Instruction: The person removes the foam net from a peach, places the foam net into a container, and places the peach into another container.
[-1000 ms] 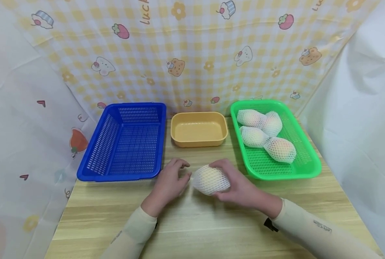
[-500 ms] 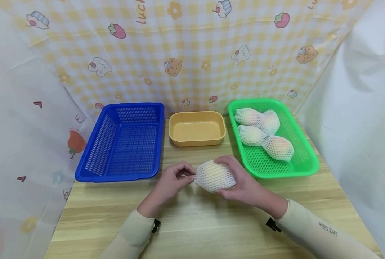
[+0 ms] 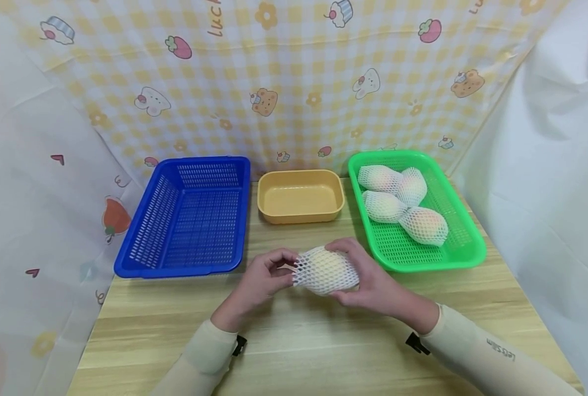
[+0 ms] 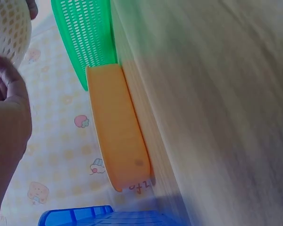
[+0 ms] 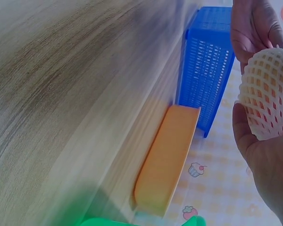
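Right hand (image 3: pixel 373 283) grips fruit (image 3: pixel 329 269), hiding right end; left hand (image 3: pixel 261 281) pinches foam net (image 3: pixel 303 271) at left; wrist views crop fruit.

Held fruit (image 3: pixel 330 269): was pale yellow beneath white diamond mesh (image 3: pixel 306 272)
Basket fruits (image 3: pixel 426 226): were yellow blushed pink, likewise netted white
Left basket (image 3: pixel 185 271): was deep blue
Middle tray (image 3: pixel 301 201): was plain tan-yellow
Right basket (image 3: pixel 429 268): was bright green
Back cloth (image 3: pixel 294 66): was yellow-and-white checked, with cartoon prints
Tabletop (image 3: pixel 323 357): was pale tan, wood-grained
Sleeves (image 3: pixel 472 341): were cream, with dark lettering
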`<move>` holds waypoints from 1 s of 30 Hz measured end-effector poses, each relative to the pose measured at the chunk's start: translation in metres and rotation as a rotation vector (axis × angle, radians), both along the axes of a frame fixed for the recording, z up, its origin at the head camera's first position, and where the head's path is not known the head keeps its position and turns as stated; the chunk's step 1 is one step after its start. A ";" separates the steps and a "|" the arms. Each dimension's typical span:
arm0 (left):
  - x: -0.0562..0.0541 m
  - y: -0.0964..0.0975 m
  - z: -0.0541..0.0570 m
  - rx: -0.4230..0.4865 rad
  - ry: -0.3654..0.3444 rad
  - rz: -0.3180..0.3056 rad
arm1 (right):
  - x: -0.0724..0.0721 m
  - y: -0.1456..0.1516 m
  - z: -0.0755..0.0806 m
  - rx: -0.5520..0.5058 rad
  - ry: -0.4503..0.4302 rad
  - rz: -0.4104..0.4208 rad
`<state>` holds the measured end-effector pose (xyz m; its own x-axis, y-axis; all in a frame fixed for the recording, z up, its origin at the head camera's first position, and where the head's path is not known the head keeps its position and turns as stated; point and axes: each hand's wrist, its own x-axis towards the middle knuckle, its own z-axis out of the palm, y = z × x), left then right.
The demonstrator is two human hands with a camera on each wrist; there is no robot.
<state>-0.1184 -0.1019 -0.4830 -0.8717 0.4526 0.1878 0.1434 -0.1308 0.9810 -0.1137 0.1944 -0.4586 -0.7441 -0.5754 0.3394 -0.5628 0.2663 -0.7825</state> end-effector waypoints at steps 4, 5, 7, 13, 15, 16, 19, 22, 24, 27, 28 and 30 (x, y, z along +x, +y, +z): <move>0.000 0.002 -0.002 0.089 0.077 -0.006 | 0.000 -0.001 -0.001 -0.008 0.000 0.013; 0.000 0.002 -0.002 0.103 0.089 -0.009 | 0.000 -0.002 -0.001 -0.013 0.000 0.016; 0.000 0.002 -0.002 0.118 0.101 -0.013 | 0.001 -0.003 -0.001 -0.020 0.001 0.021; 0.001 0.003 0.001 0.100 0.094 -0.014 | 0.001 -0.004 -0.002 -0.036 0.012 0.029; 0.001 0.004 0.002 0.090 0.086 -0.020 | 0.001 -0.004 -0.003 -0.040 0.011 0.032; 0.001 0.005 0.002 0.086 0.079 -0.023 | 0.001 -0.005 -0.003 -0.041 0.012 0.033; 0.001 0.006 0.003 0.069 0.057 -0.035 | 0.001 -0.006 -0.003 -0.040 0.014 0.036; 0.001 0.007 0.004 0.048 0.039 -0.041 | 0.001 -0.007 -0.002 -0.036 0.023 0.037; 0.001 0.008 0.004 0.033 0.035 -0.043 | 0.001 -0.007 -0.002 -0.036 0.023 0.036; 0.000 0.009 0.004 0.020 0.026 -0.053 | 0.001 -0.007 -0.003 -0.038 0.024 0.038; 0.000 0.009 0.004 0.016 0.021 -0.060 | 0.001 -0.007 -0.003 -0.039 0.025 0.038; 0.000 0.010 0.005 0.003 0.013 -0.068 | 0.000 -0.007 -0.003 -0.039 0.028 0.038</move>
<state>-0.1188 -0.0917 -0.4785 -0.8364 0.5103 0.2001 0.1467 -0.1434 0.9787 -0.1134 0.1871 -0.4620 -0.7118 -0.5892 0.3823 -0.5938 0.2140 -0.7756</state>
